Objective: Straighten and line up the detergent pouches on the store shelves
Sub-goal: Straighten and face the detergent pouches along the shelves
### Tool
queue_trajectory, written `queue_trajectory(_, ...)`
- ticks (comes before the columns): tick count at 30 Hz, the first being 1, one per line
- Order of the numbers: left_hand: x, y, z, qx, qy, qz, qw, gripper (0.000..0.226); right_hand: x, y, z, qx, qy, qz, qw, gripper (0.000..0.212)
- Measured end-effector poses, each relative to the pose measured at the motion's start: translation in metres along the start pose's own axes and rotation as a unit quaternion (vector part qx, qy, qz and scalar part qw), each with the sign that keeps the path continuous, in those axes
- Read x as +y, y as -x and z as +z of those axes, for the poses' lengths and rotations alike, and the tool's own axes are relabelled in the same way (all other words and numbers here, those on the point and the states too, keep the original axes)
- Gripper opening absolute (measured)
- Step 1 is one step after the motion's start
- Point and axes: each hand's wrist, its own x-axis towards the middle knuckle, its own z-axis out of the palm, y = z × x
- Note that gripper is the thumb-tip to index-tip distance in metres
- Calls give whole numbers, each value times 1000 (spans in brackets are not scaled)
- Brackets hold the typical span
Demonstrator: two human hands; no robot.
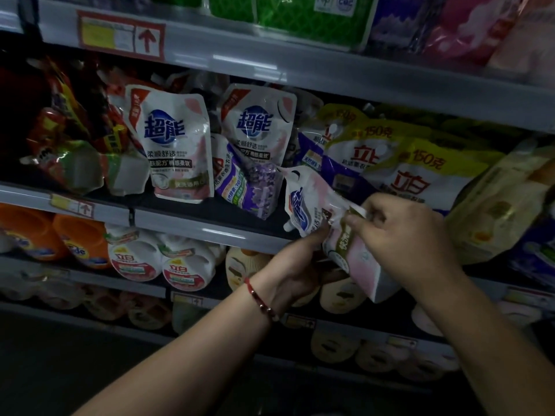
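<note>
I see open shelf floor [192, 210] in front of the two upright white pouches [177, 145], room to reach in there. A purple pouch [243, 181] leans tilted between the right white one and the yellow-topped pouches [399, 172], blocking that gap. The yellow-topped ones crowd the right side, overlapping. Tilted red pouches [69, 136] fill the left end. The shelf above [300, 70] hangs close over the pouch tops, little headroom.

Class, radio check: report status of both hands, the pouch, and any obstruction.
Left hand and right hand: both in a grip on the pink-and-white pouch. Pouch tilted, off the shelf. Purple pouch leaning nearby, not blocking.
</note>
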Motion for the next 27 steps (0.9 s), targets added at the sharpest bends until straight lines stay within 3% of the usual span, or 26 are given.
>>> queue_trajectory(3, -3, 2, 7, -6, 1, 65, 998, 38, 9, 11, -6, 34, -41, -8, 999, 28)
queue_trajectory(5, -3, 2, 9, -2, -31, 159, 987, 34, 17, 18, -2, 56, -77, -2, 995, 26)
queue_trajectory(9, 12, -2, 6, 27, -161, 363, 917, 53, 37, 27, 22, 99, -150, 34, 983, 19)
queue_trajectory(12, 23, -10, 6, 61, -237, 444, 862, 69, 48, 23, 54, 114, -194, 86, 971, 31)
queue_trajectory(15, 28, -25, 6, 83, -310, 476, 819, 79, 53, 7, 88, 87, -262, 136, 952, 21)
queue_trajectory(19, 25, -57, -2, 98, -407, 457, 785, 83, 73, -28, 140, 30, -346, 251, 903, 13)
queue_trajectory(23, 19, -86, -28, 98, -483, 404, 771, 87, 80, -48, 173, 53, -344, 316, 883, 15)
queue_trajectory(27, 15, -96, -43, 103, -562, 422, 704, 81, 67, -53, 176, 90, -399, 326, 852, 16)
